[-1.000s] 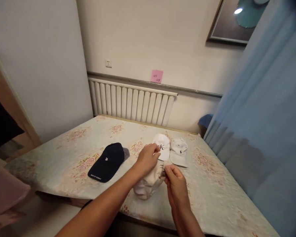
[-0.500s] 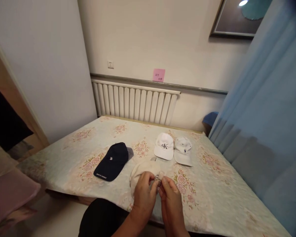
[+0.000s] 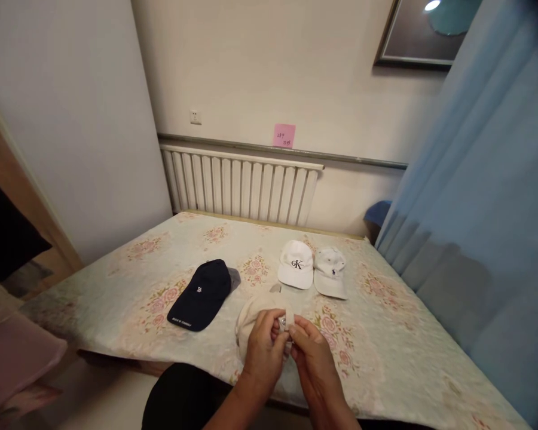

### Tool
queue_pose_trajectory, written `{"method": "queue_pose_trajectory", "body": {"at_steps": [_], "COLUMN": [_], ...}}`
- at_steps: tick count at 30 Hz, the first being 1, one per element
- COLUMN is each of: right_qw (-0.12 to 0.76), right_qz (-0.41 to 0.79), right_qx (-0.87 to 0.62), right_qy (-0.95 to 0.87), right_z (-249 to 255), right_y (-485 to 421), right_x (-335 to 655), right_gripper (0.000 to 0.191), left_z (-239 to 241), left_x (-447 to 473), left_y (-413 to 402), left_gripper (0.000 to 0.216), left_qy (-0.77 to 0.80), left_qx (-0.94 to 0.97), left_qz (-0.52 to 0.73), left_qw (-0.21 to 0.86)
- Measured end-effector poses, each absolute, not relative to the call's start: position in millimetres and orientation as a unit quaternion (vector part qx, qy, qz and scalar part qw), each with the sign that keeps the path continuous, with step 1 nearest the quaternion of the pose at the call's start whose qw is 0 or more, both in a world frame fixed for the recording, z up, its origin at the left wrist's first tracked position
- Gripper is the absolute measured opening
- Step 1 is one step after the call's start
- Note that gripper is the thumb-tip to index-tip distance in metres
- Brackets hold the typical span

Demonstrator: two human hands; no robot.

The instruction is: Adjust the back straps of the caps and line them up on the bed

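A cream cap [image 3: 254,312] lies near the front edge of the floral-covered table [image 3: 385,346]. My left hand [image 3: 262,352] and my right hand [image 3: 308,352] are both closed on its back strap, pinching a small metal buckle [image 3: 283,323] between the fingertips. A navy cap [image 3: 201,294] rests to the left of it. Two more caps sit behind: a white one with a dark logo [image 3: 296,265] and a plain pale one [image 3: 330,272] touching its right side.
A white radiator [image 3: 242,188] runs along the back wall under a pink sticky note [image 3: 284,135]. A blue curtain [image 3: 484,197] hangs at the right. A framed picture [image 3: 424,33] is at the top right. A pink cushion [image 3: 13,358] sits at the left.
My hands drew back toward me with the cream cap, which turned crown-up near the table's front edge; both hands now pinch its strap buckle.
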State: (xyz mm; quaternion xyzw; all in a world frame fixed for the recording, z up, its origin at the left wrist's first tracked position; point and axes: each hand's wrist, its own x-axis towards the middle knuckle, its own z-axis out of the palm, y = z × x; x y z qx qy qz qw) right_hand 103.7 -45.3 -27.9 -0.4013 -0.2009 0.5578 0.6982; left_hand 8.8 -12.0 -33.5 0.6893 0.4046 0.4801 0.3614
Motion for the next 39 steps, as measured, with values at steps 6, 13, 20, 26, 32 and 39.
{"method": "queue_pose_trajectory", "body": {"at_steps": [6, 13, 20, 26, 32, 39], "right_qw": [0.66, 0.632, 0.658, 0.786, 0.788, 0.796], "right_qz": [0.59, 0.613, 0.647, 0.569, 0.582, 0.558], "right_qx": [-0.408, -0.413, -0.321, -0.212, -0.19, -0.222], "right_qy": [-0.224, -0.234, -0.214, -0.117, -0.064, -0.076], "right_z": [-22, -25, -11, -2, -26, -35], "right_y": [-45, -38, -32, -34, -31, -31], "right_x": [111, 123, 129, 112, 117, 118], "right_gripper": [0.027, 0.021, 0.012, 0.015, 0.02, 0.02], "left_z": [-29, -34, -6, 32, 7, -6], "left_x": [6, 2, 2, 15, 25, 22], "left_y": [-9, -7, 11, 24, 17, 13], "left_gripper": [0.012, 0.009, 0.011, 0.011, 0.011, 0.011], "left_qy": [0.393, 0.364, 0.275, 0.194, 0.264, 0.281], "left_qx": [0.688, 0.717, 0.769, 0.812, 0.793, 0.763], "left_qz": [0.465, 0.459, 0.433, 0.403, 0.398, 0.406], "left_qw": [0.396, 0.378, 0.38, 0.374, 0.378, 0.417]}}
